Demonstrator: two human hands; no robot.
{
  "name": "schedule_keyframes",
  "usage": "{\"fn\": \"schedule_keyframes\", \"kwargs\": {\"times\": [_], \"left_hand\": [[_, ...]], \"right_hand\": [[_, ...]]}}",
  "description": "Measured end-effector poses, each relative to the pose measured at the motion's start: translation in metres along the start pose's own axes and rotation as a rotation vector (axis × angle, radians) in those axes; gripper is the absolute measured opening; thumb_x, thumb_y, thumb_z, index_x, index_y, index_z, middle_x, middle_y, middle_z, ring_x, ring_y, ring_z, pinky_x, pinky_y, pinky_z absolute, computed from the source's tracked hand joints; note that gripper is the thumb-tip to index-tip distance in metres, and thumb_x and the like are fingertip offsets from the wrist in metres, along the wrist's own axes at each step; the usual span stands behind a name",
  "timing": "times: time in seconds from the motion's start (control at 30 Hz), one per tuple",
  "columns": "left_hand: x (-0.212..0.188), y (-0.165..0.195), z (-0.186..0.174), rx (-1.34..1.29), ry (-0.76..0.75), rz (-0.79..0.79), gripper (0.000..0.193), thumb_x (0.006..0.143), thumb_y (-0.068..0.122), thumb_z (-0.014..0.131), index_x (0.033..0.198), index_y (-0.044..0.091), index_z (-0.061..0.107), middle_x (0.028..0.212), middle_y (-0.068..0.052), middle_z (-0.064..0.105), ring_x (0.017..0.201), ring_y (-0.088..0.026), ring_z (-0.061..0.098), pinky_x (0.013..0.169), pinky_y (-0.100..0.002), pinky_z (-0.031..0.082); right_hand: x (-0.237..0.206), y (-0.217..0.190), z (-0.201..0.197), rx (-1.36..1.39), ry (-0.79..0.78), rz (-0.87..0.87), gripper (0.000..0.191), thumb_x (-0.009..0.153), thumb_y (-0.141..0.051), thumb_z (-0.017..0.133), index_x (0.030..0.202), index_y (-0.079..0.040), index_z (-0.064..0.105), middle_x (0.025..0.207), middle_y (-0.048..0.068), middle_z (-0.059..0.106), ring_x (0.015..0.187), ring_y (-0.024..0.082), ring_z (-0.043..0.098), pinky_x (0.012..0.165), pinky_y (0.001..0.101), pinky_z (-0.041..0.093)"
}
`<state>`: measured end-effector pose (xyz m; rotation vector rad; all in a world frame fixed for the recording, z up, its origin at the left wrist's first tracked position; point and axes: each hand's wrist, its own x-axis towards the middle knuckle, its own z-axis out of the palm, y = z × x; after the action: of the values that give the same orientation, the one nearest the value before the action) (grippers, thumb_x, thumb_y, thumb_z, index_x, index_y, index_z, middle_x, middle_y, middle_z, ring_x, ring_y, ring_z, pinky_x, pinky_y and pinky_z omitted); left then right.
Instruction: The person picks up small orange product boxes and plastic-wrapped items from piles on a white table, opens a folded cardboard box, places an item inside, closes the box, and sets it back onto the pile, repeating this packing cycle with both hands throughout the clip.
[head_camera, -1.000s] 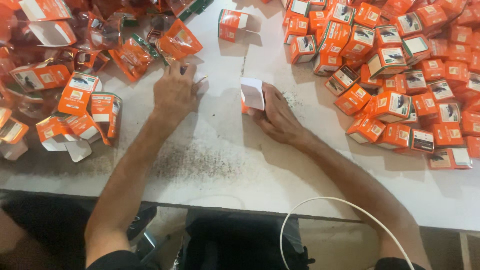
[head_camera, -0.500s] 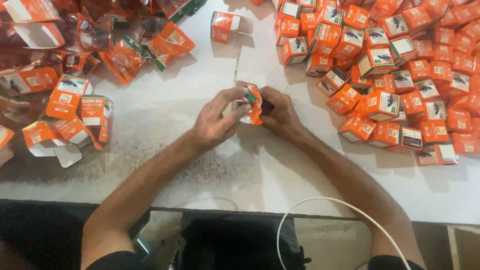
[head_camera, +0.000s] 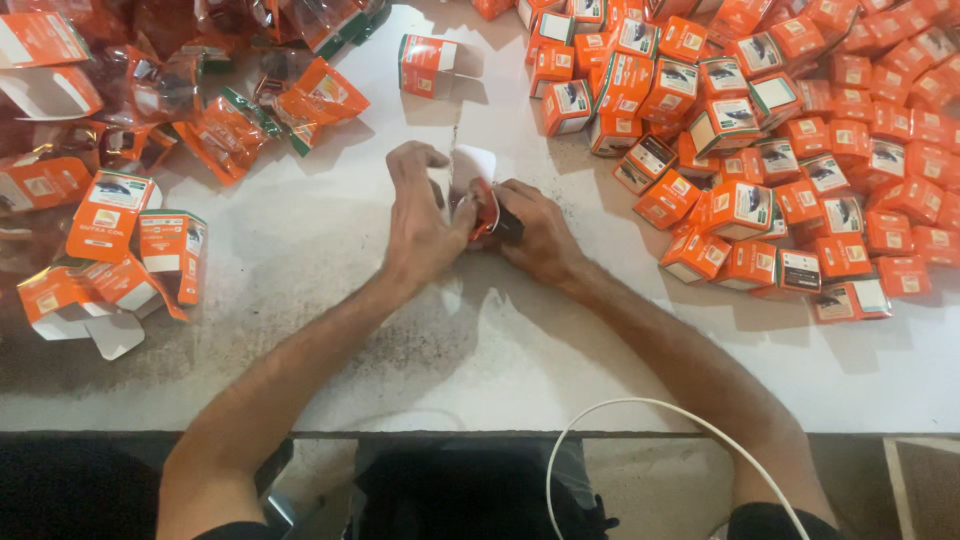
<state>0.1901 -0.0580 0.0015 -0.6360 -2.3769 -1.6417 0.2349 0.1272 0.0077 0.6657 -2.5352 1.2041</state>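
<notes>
Carton (head_camera: 478, 190), small, orange and white, sits between your two hands at the middle of the white table (head_camera: 560, 350), its white flap standing open on the far side. Your left hand (head_camera: 425, 225) pinches its left side and your right hand (head_camera: 540, 235) closes on its right, pressing a dark item into it. Half a second ago both hands held it nearer to you; they have since shifted slightly farther. A white cable (head_camera: 640, 410) loops over the near edge. Folded cartons (head_camera: 760, 120) pile up far right; flat ones (head_camera: 110, 230) lie left.
</notes>
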Motion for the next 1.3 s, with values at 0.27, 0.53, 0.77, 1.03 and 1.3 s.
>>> {"fn": "schedule_keyframes", "kwargs": {"times": [0.27,0.53,0.77,1.03,1.3], "left_hand": [[0.019,-0.016,0.012,-0.079,-0.169,-0.169,0.017,0.089,0.007,0.067,0.104,-0.001,0.065,0.087,-0.008,0.068,0.078,-0.011,0.064,0.070,-0.030,0.054],[0.000,-0.017,-0.008,-0.272,-0.301,-0.069,0.039,0.092,0.020,0.072,0.124,0.002,0.058,0.085,-0.001,0.061,0.070,-0.009,0.054,0.064,-0.029,0.050],[0.007,-0.025,0.015,-0.144,-0.135,-0.165,0.016,0.099,0.013,0.065,0.106,0.000,0.060,0.083,-0.006,0.064,0.074,-0.013,0.061,0.063,-0.031,0.051],[0.016,-0.036,-0.007,-0.451,-0.397,-0.245,0.027,0.085,0.008,0.064,0.112,0.002,0.061,0.089,-0.006,0.066,0.077,-0.011,0.064,0.070,-0.027,0.054],[0.030,-0.033,-0.006,-0.472,-0.404,-0.462,0.005,0.100,0.005,0.067,0.099,0.001,0.066,0.090,-0.008,0.068,0.070,-0.014,0.058,0.065,-0.031,0.050]], "right_hand": [[-0.004,-0.004,0.000,-0.033,0.024,0.010,0.061,0.069,-0.008,0.087,0.124,-0.001,0.060,0.110,0.015,0.063,0.105,0.039,0.062,0.088,0.0460,0.052],[-0.008,0.011,0.000,-0.042,0.058,0.036,0.054,0.074,-0.004,0.086,0.122,-0.004,0.061,0.113,0.016,0.065,0.109,0.040,0.063,0.090,0.0451,0.053],[-0.014,0.015,0.011,0.142,0.131,0.332,0.065,0.083,-0.017,0.086,0.130,-0.004,0.044,0.115,0.014,0.069,0.105,0.032,0.072,0.090,0.0410,0.057],[-0.015,0.013,0.007,-0.311,0.135,-0.135,0.059,0.088,-0.011,0.079,0.140,-0.001,0.052,0.133,0.019,0.064,0.112,0.038,0.067,0.091,0.0439,0.057],[-0.014,0.018,0.008,-0.369,0.124,-0.155,0.055,0.083,-0.010,0.079,0.132,0.002,0.056,0.131,0.022,0.064,0.113,0.039,0.066,0.094,0.0465,0.056]]}}
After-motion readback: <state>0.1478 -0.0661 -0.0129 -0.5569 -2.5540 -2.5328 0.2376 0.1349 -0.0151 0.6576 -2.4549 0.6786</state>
